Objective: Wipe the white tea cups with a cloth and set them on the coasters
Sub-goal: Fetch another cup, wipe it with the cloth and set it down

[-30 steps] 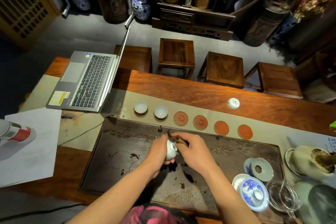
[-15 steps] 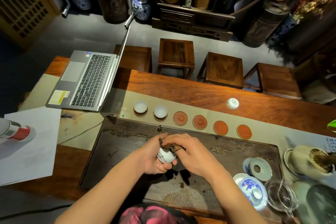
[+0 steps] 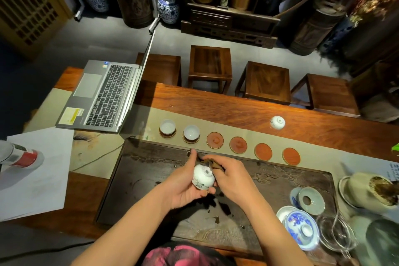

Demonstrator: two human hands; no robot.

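Note:
My left hand (image 3: 183, 185) holds a white tea cup (image 3: 203, 177) bottom-up over the dark tea tray (image 3: 140, 179). My right hand (image 3: 233, 179) presses a small brown cloth (image 3: 212, 163) against the cup's far side. Two white cups (image 3: 168, 126) (image 3: 191, 132) stand on the two leftmost coasters. Several bare red coasters run to the right, from one (image 3: 214, 140) to the last (image 3: 291, 156). Another white cup (image 3: 277, 122) lies upside down on the wooden table beyond the row.
An open laptop (image 3: 101, 97) sits at the far left with its cable across the runner. White paper (image 3: 32, 170) and a red-banded can (image 3: 19, 154) lie at the left. At the right stand a lidded blue-and-white bowl (image 3: 301, 228), a saucer (image 3: 311, 200), a glass pitcher (image 3: 336, 233) and a pale jar (image 3: 367, 190).
The cup has turned in my left hand so its foot faces up. My right hand with the cloth has shifted from the cup's top to its far side.

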